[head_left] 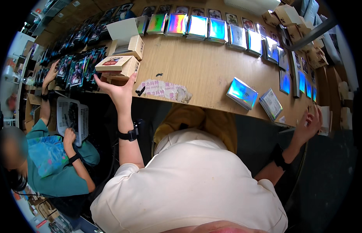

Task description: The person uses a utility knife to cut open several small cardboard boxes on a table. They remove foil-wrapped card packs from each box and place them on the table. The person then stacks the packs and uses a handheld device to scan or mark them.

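My left hand (118,91) spans a small cream cardboard box (130,66) at the table's front edge, thumb on its right side and fingers toward its left. Behind that box, a second cream box (132,47) has its lid raised. At the table's right end, my right hand (311,121) has bent fingers spread apart; nothing shows between them. Beside it is a pale box (325,121), partly hidden. Nearest to this hand on the table lies a stack of cards (271,104), with a shiny holographic card stack (242,94) to its left.
Holographic card stacks (197,27) line the table's (169,58) back and right sides. Dark foil packets (76,73) crowd the left. A co-worker (58,159) sits there beside a white basket (82,120). A dark bar (295,75) and a grey arm (315,34) are at right.
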### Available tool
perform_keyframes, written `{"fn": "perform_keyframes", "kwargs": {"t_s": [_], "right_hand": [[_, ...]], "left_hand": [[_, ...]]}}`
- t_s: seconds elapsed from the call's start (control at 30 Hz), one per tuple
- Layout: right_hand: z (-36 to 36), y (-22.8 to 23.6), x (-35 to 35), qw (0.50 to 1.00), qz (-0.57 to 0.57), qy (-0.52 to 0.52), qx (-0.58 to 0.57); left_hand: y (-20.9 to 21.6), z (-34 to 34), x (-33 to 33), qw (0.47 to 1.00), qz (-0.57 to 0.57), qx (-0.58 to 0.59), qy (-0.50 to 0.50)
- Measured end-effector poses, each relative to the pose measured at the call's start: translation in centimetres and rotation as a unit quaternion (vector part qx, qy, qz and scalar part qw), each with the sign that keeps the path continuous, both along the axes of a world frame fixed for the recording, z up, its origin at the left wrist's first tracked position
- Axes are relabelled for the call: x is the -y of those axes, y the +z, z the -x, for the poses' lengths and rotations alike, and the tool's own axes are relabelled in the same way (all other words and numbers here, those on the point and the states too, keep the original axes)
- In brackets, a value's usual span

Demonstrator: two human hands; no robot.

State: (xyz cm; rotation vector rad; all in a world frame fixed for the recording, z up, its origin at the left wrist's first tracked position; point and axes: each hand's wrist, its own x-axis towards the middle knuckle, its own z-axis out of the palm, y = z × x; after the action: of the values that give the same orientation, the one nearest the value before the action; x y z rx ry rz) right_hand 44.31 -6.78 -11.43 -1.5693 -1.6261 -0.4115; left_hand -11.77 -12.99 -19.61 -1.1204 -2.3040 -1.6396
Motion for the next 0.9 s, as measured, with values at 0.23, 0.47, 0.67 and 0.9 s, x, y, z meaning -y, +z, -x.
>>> {"fn": "perform_keyframes", "kwargs": {"t_s": [0.23, 0.47, 0.67, 0.9], "right_hand": [[9.3, 0.6, 1.6, 0.982, -0.045, 0.180, 0.026], [20.3, -0.1, 4.1, 0.876, 0.157, 0.452, -0.066], [23.3, -1.6, 2.0, 0.888, 0.128, 0.433, -0.089], [23.4, -0.8, -0.8, 0.833, 0.280, 0.338, -0.338]], "left_hand": [[1.1, -2.9, 0.8, 0.992, -0.044, -0.096, -0.068], [1.0, -11.8, 0.9, 0.943, -0.050, 0.001, -0.328], [-0.4, -14.7, -0.6, 0.913, -0.012, 0.057, -0.403], [3.3, -12.1, -1.2, 0.912, 0.078, 0.083, -0.393]]}}
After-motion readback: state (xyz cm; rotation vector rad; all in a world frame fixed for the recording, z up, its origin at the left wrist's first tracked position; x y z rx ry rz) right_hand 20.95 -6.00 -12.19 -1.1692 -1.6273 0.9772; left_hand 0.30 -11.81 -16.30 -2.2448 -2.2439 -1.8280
